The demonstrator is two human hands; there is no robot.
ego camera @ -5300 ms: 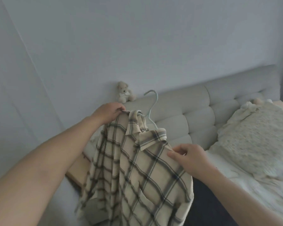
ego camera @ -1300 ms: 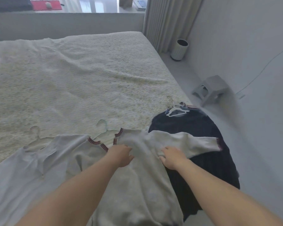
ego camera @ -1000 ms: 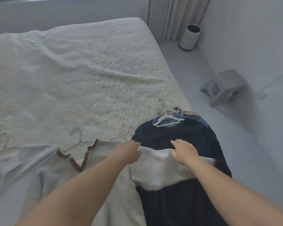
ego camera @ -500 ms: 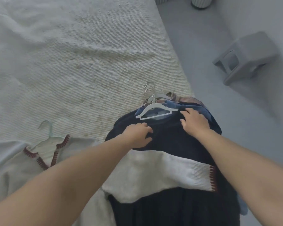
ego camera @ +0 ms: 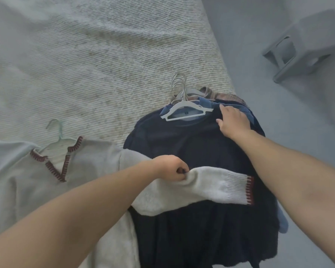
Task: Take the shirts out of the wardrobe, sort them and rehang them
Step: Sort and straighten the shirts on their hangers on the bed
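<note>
Gripping the sleeve point(ego camera: 211, 185) of a grey sweater point(ego camera: 89, 171) with the left hand point(ego camera: 172, 169); right hand point(ego camera: 233, 120) flat on a dark shirt point(ego camera: 191, 144)

Left hand: fingers clenched around the sleeve fabric, which lies across the dark shirt; sleeve cuff has a red stitched edge. Right hand: fingers extended, palm down on the right shoulder of the dark shirt, grasping nothing. Dark shirt: top of a pile at the right edge of the bed point(ego camera: 104, 55), on a white hanger point(ego camera: 184, 111), with more hooks and blue and brown garments just beneath. Grey sweater: lies left of the pile on the bed, V-neck trimmed in red, on a pale green hanger point(ego camera: 56, 132). A grey stool point(ego camera: 306, 43) stands on the floor, well apart from the bed
</note>
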